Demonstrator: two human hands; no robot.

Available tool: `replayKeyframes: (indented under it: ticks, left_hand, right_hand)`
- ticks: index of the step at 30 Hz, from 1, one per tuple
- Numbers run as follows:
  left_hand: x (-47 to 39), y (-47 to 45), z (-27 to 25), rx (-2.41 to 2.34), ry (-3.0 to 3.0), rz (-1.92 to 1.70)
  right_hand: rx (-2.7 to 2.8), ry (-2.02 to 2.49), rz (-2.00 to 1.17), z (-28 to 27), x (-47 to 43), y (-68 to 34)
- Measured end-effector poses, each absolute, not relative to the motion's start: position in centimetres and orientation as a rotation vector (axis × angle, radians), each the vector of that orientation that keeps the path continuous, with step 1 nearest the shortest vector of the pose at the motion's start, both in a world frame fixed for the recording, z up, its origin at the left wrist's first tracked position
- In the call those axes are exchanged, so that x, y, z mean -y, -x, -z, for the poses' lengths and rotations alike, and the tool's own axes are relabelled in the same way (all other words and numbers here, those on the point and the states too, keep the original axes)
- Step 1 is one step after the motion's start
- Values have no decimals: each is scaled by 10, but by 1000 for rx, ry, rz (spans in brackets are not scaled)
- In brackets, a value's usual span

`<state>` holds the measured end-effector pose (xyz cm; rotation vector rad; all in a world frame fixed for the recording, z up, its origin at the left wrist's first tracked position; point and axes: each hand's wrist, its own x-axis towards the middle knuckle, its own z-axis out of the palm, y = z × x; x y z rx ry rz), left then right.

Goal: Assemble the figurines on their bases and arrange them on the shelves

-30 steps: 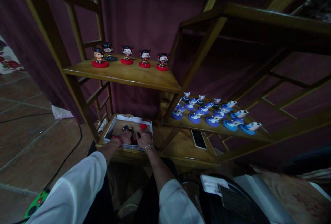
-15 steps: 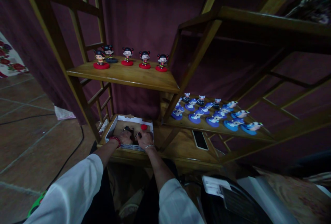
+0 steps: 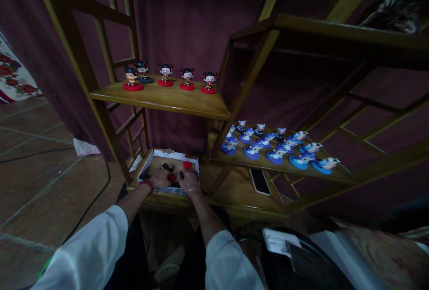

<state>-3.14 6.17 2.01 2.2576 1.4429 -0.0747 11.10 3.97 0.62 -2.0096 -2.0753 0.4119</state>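
Note:
Both hands are low inside a shallow white cardboard box [image 3: 146, 165] with a brown bottom. My left hand [image 3: 160, 178], with a red bead bracelet at the wrist, is closed on a red round base [image 3: 172, 178]. Facing it, my right hand [image 3: 188, 181] pinches a small dark-headed figurine [image 3: 181, 174]; the fingers cover most of it. The base and the figurine are close together, but whether they touch I cannot tell. Beyond my left hand lies another dark figurine [image 3: 166, 166] in the box. A loose red disc [image 3: 187, 165] rests near the box's back right corner.
Above the box, a wooden shelf [image 3: 161, 100] carries several black-haired figurines [image 3: 165, 73] on round bases. To the right, a lower shelf [image 3: 228, 157] holds several blue and purple figurines [image 3: 276, 154]. A phone [image 3: 259, 181] lies below it. A slanted wooden post [image 3: 110, 147] stands left of the box.
A red round base now shows at my left fingers, where dark shapes were before. My left hand has shifted slightly; my right hand stays nearly in place with the figurine.

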Motion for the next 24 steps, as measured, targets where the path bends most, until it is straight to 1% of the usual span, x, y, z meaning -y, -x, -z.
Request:
replayKeyframes:
  ticks: [5,15,24]
  left_hand:
    - [-59,33,-19,-1465,-2236,-43]
    - [-61,39,2,-1518,-2230,-280]
    - [-52,41,-3,-1550,-2146,-473]
  right_hand:
    - [2062,1992,-407,-2,-41,-112]
    - [2056,1997,-411,-2,-42,-112]
    - [2052,1998,-409,0,-43,-112]
